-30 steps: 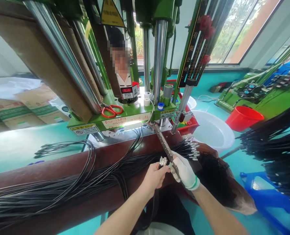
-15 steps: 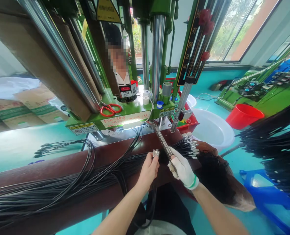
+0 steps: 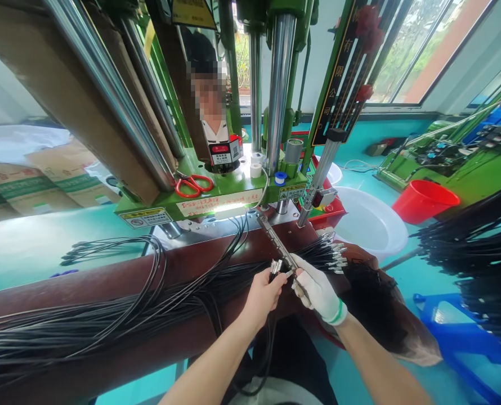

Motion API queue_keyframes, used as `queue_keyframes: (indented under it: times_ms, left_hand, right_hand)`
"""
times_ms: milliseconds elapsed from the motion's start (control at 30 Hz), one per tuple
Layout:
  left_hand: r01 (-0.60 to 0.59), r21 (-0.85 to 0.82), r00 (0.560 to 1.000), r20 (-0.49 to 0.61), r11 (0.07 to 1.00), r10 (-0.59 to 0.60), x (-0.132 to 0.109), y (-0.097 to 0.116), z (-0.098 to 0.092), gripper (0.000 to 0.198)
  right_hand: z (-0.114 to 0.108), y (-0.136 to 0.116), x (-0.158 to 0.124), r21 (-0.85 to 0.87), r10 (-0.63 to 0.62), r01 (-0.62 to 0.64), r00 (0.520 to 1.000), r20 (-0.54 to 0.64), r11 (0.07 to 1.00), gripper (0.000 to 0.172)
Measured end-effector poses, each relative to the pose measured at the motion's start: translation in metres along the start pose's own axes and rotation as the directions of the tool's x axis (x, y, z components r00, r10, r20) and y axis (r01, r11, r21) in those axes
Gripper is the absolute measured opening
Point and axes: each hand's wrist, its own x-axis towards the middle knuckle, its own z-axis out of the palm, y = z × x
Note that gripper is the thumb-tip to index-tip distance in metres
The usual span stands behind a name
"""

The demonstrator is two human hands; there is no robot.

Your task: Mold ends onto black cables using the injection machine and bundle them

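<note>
My bare left hand is closed on several black cables whose metal connectors stick up above the fingers. Its thumb and fingertips meet the near end of a long slotted metal bar. In a white glove with a green cuff, my right hand grips that bar, which slants away toward the press. The cables held by the left hand hang down over my lap. A bundle of black cables lies across the brown work surface, with silver connector ends just beyond the glove.
A green press with steel columns stands ahead, red-handled scissors on its ledge. At the right are a white basin, a red bucket, hanging black cables and a blue stool. A person's reflection appears in the press.
My left hand has moved right, bringing its fingertips to the metal bar. My right hand keeps hold of the bar. The view has shifted slightly.
</note>
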Motion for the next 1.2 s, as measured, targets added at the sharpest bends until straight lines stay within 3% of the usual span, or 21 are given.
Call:
queue_keyframes:
  times_ms: [167, 300, 433, 633, 800, 1000, 1133, 1200]
  left_hand:
    - [-0.078, 0.098, 0.995, -0.049, 0.992, 0.083, -0.003, -0.001, 0.002, 0.028]
    - [-0.205, 0.14, 0.967, -0.123, 0.969, 0.223, -0.003, 0.002, -0.001, 0.029]
    - [-0.235, 0.102, 0.939, -0.232, 0.967, 0.253, 0.0, -0.001, -0.007, 0.032]
    - [-0.267, 0.189, 0.947, -0.128, 0.945, 0.293, 0.006, -0.01, -0.007, 0.03]
    - [-0.223, 0.149, 0.958, -0.15, 0.963, 0.245, 0.008, -0.012, -0.011, 0.032]
    - [-0.198, 0.133, 0.965, -0.145, 0.971, 0.217, 0.006, -0.013, -0.013, 0.033]
    - [-0.23, 0.148, 0.964, -0.099, 0.962, 0.246, 0.001, -0.006, -0.013, 0.032]
    - [-0.279, 0.093, 0.942, -0.165, 0.956, 0.291, -0.002, -0.002, -0.015, 0.033]
  right_hand:
    - [0.003, 0.009, 0.0, -0.094, -0.09, 0.088, 0.996, -0.02, 0.992, 0.061]
    - [0.001, 0.004, 0.0, -0.01, -0.032, 0.032, 0.999, -0.023, 0.999, 0.061]
    - [-0.001, -0.007, 0.001, 0.016, 0.031, -0.03, 0.999, -0.039, 0.999, 0.06]
    - [-0.003, -0.014, 0.001, -0.022, 0.07, -0.069, 0.996, 0.05, 0.997, 0.057]
    - [-0.005, -0.013, 0.001, -0.074, 0.063, -0.056, 0.994, 0.092, 0.996, 0.058]
    - [-0.007, 0.007, 0.005, -0.195, -0.024, 0.048, 0.992, 0.122, 0.98, 0.062]
    - [-0.008, 0.005, 0.005, -0.136, 0.002, 0.014, 0.993, 0.116, 0.991, 0.059]
    - [-0.007, -0.002, 0.003, -0.09, 0.028, -0.019, 0.995, 0.097, 0.996, 0.059]
